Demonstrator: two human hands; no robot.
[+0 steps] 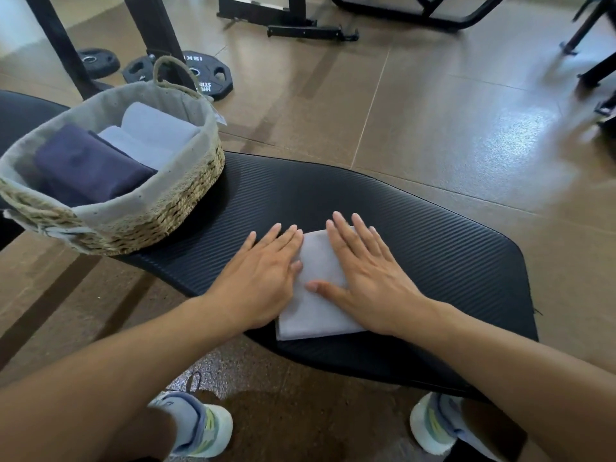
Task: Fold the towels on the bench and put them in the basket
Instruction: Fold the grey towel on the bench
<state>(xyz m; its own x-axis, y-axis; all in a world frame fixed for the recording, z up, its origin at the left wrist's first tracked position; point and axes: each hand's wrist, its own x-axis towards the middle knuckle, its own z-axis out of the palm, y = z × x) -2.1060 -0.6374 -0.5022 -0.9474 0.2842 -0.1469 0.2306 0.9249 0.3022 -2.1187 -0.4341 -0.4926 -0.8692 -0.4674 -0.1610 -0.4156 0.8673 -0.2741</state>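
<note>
Pressing flat on a folded pale grey towel (pixel 315 288), both hands lie with fingers straight and slightly spread; neither hand grips or pinches anything.

Head view, risks:
- Unfolding on pickup. The towel is a small folded rectangle with layered edges at its near end. If it is lifted by the top layer only, the fold is likely to open. Cause: no finger is yet under the bottom layer.
- Sliding off the bench (pixel 416 228). The near edge of the towel lies close to the near edge of the bench pad. A push toward the person could carry it over the edge to the floor (pixel 433 111).
- Crowded placement. The basket (pixel 186 198) already holds a dark navy towel (pixel 90 165) on its left side and light grey towels (pixel 153 128) toward its far side. Forcing another one in could rumple the stack or the fabric liner.
- Tipping the basket. It stands at the left end of the bench and partly overhangs the near edge. A heavy knock on its rim could shift it.

Head view, positions:
- The left hand (pixel 263 278) covers the left edge of the towel, its fingertips reaching onto the bench surface beyond.
- The right hand (pixel 363 275) rests on the right half, its thumb lying across the middle of the cloth.
- The towel shows between the two hands and at the near end below them.
- The basket stands to the left and farther away, apart from both hands.
</note>
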